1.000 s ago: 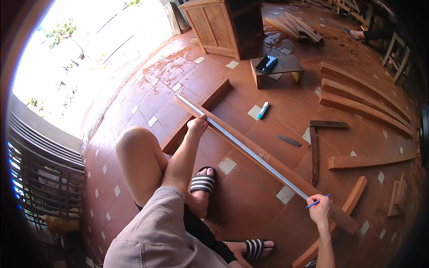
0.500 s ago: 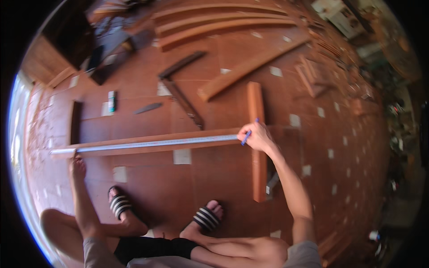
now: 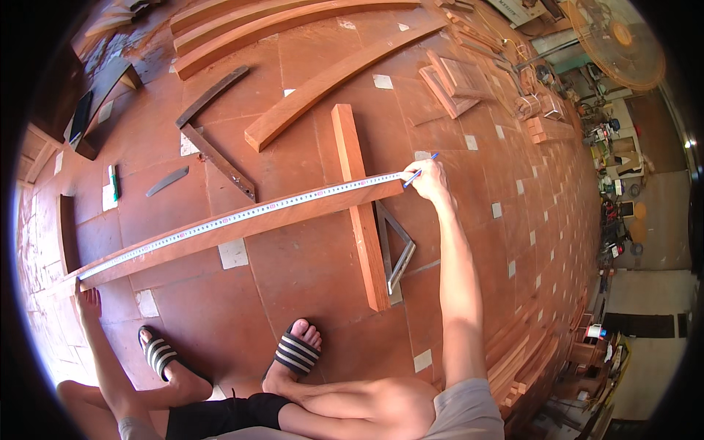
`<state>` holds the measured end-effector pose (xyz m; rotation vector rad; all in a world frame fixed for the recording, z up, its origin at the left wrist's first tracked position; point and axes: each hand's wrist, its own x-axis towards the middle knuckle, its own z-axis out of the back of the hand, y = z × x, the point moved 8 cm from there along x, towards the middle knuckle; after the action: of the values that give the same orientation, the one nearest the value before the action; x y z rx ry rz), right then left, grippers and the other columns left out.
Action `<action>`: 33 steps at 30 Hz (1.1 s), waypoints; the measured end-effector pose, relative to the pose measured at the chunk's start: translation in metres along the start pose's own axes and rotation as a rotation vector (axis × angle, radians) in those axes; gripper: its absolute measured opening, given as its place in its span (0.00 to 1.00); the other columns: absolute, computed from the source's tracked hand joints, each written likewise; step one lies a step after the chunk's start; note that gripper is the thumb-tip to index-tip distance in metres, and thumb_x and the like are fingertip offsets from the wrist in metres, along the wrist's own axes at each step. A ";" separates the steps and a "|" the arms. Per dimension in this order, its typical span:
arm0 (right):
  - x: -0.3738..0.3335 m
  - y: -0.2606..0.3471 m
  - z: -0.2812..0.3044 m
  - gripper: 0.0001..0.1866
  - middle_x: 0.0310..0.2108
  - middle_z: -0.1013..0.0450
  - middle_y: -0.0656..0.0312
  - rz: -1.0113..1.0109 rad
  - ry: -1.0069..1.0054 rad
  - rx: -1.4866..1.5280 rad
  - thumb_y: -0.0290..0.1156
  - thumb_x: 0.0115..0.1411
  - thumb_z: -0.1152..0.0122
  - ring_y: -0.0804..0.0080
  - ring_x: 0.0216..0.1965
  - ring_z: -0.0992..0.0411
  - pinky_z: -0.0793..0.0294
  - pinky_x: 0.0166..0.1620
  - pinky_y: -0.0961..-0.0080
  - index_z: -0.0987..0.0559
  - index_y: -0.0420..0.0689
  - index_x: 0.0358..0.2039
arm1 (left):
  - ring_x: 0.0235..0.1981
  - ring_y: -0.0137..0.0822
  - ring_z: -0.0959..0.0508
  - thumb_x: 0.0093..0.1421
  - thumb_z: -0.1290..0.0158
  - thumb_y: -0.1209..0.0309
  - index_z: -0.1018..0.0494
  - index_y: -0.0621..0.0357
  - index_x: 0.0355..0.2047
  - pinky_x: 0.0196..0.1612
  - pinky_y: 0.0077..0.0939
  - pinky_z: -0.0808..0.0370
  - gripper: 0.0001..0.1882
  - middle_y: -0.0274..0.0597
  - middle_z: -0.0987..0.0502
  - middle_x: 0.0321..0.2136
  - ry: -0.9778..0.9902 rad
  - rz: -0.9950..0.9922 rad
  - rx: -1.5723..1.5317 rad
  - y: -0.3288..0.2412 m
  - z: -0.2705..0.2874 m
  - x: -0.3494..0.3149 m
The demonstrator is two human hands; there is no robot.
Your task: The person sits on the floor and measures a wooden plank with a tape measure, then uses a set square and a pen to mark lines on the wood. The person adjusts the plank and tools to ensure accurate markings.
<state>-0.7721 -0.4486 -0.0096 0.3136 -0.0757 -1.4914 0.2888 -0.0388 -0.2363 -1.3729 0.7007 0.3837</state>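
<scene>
A long reddish wooden board (image 3: 286, 215) lies across in front of me, its right part over a shorter wooden beam (image 3: 375, 253). Along its top runs a white tape measure (image 3: 253, 210), stretched straight. My left hand (image 3: 89, 301) is at the far left end, thumb against the tape at the board's near edge, fingers curled below. At the right end, my right hand (image 3: 428, 180) is closed around a blue pen (image 3: 420, 171), its fingertips meeting the tape there. Behind the right hand's end of the board, a metal triangular frame (image 3: 402, 253) sits partly under the beam.
Beyond the board lie a dark hinged wooden angle (image 3: 218, 161), a grey blade-shaped piece (image 3: 168, 181) and a green-and-white tube (image 3: 113, 182). Curved beams (image 3: 293, 31) and a long plank (image 3: 345, 84) lie farther off. Stacked wood (image 3: 455, 82) and a fan (image 3: 620, 40) stand right.
My view has swung to the right, so everything sits farther left and the board looks more slanted. The right hand stays at the board's right end with the pen; the left stays at the other end.
</scene>
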 end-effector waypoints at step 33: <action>-0.011 -0.007 -0.008 0.07 0.32 0.14 0.58 0.039 0.059 0.023 0.36 0.63 0.32 0.59 0.37 0.16 0.19 0.42 0.62 0.08 0.53 0.35 | 0.61 0.38 0.24 0.56 0.25 0.46 0.30 0.57 0.65 0.64 0.33 0.22 0.45 0.41 0.27 0.61 0.096 -0.017 -0.226 0.032 -0.041 -0.034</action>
<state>-0.7774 -0.4371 -0.0174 0.3723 -0.0516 -1.4424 0.2339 -0.0678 -0.2399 -1.6190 0.7405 0.3947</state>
